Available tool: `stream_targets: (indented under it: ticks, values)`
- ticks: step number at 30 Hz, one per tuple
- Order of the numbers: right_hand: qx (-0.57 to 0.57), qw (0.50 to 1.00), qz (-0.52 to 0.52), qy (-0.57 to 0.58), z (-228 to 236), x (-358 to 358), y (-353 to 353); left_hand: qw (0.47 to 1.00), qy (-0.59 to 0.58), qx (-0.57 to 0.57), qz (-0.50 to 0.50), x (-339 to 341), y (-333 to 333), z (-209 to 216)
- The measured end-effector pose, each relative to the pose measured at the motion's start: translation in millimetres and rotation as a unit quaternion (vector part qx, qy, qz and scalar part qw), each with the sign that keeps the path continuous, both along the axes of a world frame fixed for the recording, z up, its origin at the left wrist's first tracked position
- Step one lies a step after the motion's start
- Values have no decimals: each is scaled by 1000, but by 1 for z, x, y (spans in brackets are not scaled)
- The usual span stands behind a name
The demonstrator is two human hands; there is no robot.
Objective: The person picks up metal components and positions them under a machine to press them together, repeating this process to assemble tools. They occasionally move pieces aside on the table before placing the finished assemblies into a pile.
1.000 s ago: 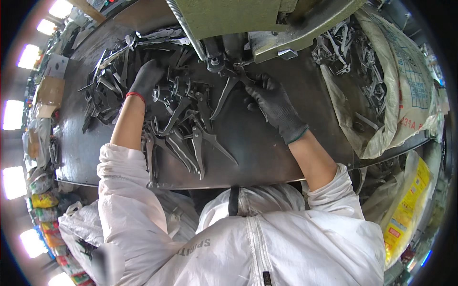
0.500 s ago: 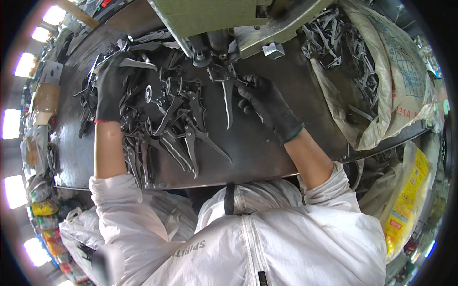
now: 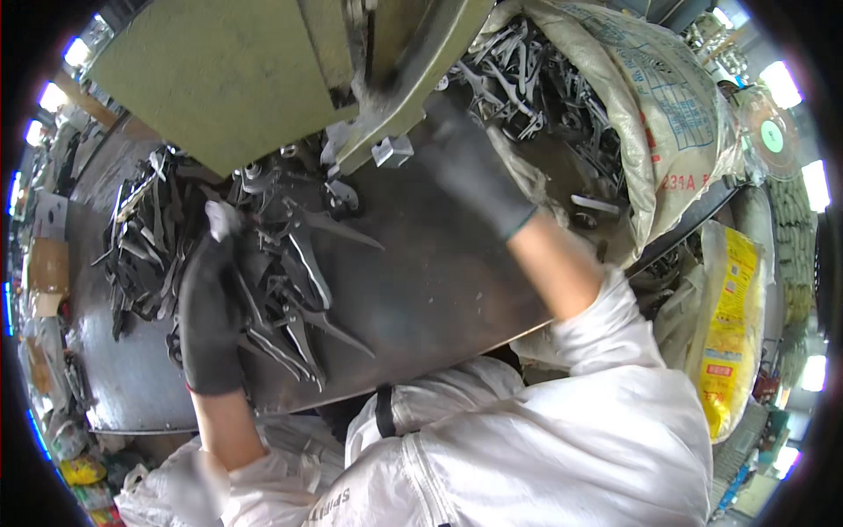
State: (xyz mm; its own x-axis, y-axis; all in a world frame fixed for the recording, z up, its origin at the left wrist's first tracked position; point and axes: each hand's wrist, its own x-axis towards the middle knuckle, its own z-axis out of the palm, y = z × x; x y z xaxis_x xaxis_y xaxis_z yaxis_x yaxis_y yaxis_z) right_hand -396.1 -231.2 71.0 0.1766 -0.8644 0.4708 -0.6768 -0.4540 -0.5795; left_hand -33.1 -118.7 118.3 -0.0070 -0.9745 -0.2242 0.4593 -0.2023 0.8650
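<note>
My left hand (image 3: 211,307), in a dark grey glove, is over the left part of the metal bench. A pale metal plier part (image 3: 221,220), smeared by motion, shows at its closed fingertips. Beside that hand lies a pile of locking pliers (image 3: 303,268), with grey handles and jaws pointing different ways. My right hand (image 3: 479,167), gloved alike, is blurred at the mouth of a woven sack (image 3: 676,114). Its fingers are too smeared to read. Small metal levers (image 3: 549,79) fill the sack's opening close to that hand.
A green machine body (image 3: 228,79) overhangs the far side of the bench (image 3: 413,307), with a small metal block (image 3: 392,151) at its lower edge. More dark plier parts (image 3: 145,237) lie at far left. A yellow and white bag (image 3: 729,334) stands at right, below the bench edge.
My right hand has left the plier part under the machine and moved right and away to the sack. My left hand has come nearer across the pile. The view has turned rightward.
</note>
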Motion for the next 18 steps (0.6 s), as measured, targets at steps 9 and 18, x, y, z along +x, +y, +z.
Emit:
stream_targets:
  ticks: [9,18]
  values:
    - [-128,924,-220,285,-3,-175,-195,943,-224,-78,-232,-114,-13,-29]
    - [-51,935,-140,322,4,-73,-2,807,-559,-80,-175,-43,-17,-49]
